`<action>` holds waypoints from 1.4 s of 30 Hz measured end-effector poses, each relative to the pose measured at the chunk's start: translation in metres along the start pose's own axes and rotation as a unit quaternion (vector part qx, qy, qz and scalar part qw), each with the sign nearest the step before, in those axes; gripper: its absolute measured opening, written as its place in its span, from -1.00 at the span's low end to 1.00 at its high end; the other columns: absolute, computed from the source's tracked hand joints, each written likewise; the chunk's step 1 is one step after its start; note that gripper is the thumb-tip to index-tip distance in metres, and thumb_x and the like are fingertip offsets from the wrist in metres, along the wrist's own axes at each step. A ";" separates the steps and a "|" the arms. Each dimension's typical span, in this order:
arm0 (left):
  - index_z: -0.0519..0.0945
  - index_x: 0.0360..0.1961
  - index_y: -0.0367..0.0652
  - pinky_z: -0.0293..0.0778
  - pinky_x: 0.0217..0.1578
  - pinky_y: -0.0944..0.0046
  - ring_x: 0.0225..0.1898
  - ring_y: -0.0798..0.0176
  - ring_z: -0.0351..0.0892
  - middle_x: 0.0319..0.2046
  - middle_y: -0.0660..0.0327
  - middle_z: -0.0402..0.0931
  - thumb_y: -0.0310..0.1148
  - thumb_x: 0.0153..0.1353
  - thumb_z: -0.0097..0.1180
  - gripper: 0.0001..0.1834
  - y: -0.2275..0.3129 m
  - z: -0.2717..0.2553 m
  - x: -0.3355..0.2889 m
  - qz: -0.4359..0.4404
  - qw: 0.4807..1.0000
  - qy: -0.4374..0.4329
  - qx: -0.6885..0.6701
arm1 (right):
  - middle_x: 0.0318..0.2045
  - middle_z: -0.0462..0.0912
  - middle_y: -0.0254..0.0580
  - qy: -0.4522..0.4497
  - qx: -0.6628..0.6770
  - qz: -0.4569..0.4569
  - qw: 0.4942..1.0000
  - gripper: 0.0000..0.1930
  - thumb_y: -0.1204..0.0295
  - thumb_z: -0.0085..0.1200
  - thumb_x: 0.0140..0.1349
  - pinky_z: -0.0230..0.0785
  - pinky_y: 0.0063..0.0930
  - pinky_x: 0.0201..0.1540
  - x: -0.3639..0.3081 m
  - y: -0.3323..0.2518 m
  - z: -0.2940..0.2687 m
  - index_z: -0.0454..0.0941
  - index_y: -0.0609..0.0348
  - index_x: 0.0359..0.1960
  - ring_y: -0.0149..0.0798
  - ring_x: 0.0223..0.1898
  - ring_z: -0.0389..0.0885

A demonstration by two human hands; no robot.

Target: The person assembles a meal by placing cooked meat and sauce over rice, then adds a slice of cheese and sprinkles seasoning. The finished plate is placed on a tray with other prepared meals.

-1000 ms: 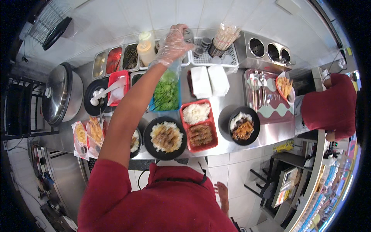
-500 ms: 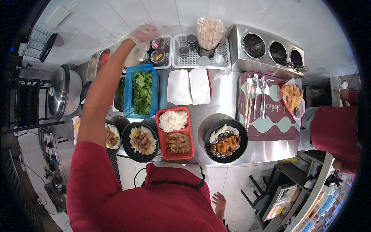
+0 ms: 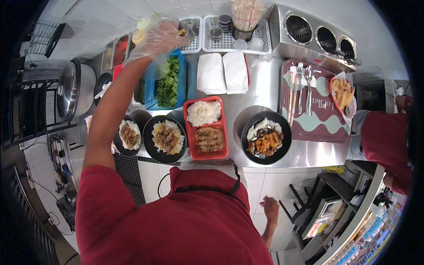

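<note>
My left hand (image 3: 164, 40), in a loose clear plastic glove, reaches over the far side of the counter. Its fingers close around a grey-lidded shaker (image 3: 187, 31) with a yellow label, at the edge of a white basket (image 3: 192, 47); the hand covers part of it. Below the wrist sits a blue tub (image 3: 182, 88) of green leafy herbs (image 3: 168, 86). My right hand (image 3: 270, 207) is bare and hangs beside my body over the floor, fingers apart, holding nothing. Along the near counter edge are rice-and-meat bowls (image 3: 167, 138) and a red divided box (image 3: 206, 155) of rice and sliced meat.
A black bowl (image 3: 288, 149) with rice and saucy topping stands right of the box. Beyond lie white napkins (image 3: 210, 74) and a patterned tray (image 3: 316, 132) with cutlery and a fried-food basket. A steel pot (image 3: 86, 88) stands left. Another person (image 3: 384, 137) is at the far right.
My left hand has come nearer and down onto the shaker with the yellow label. The view has shifted, so the counter sits higher in the picture. My right hand has swung slightly outward.
</note>
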State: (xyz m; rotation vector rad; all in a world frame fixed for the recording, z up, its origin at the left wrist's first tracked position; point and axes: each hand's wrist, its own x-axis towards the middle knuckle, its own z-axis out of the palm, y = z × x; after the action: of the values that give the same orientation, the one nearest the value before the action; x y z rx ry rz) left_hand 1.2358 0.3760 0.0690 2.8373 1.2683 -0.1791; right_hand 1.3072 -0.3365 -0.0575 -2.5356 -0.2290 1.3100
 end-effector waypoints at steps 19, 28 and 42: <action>0.18 0.38 -0.24 0.41 0.21 0.08 0.22 -0.09 0.49 0.22 -0.08 0.42 -0.41 -0.02 0.50 -0.03 0.056 0.043 -0.353 0.163 0.799 -0.025 -0.578 | 0.29 0.33 0.16 -0.001 0.260 -0.457 0.850 -0.03 0.55 0.26 0.14 0.21 -0.18 0.37 -0.089 -0.299 0.176 -0.17 0.16 0.48 0.03 0.34 0.35; 0.35 0.28 -0.17 0.48 0.11 0.03 0.11 -0.14 0.55 0.14 -0.07 0.47 -0.33 -0.10 0.49 -0.13 0.055 0.057 -0.290 0.272 0.891 -0.048 -0.361 | -0.07 0.67 0.03 -0.047 0.259 -0.268 0.927 -0.46 0.52 0.11 0.34 0.56 -0.32 -0.05 -0.076 -0.197 0.149 0.31 0.20 0.35 -0.09 -0.09 0.70; 0.33 0.34 -0.24 0.47 0.09 -0.01 0.07 -0.18 0.56 0.10 -0.10 0.51 -0.19 -0.01 0.40 -0.12 0.080 0.078 -0.286 0.303 0.917 -0.065 -0.251 | -0.13 0.69 0.02 0.016 0.179 -0.076 0.981 -0.63 0.40 0.05 0.42 0.55 -0.32 -0.23 -0.077 -0.059 0.166 0.46 0.32 0.18 -0.15 -0.19 0.71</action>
State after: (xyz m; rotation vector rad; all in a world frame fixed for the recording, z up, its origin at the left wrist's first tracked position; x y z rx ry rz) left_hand 1.0991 0.1055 0.0232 2.5448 0.2975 -0.0141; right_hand 1.1261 -0.2725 -0.0707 -2.1889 -0.1604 1.1365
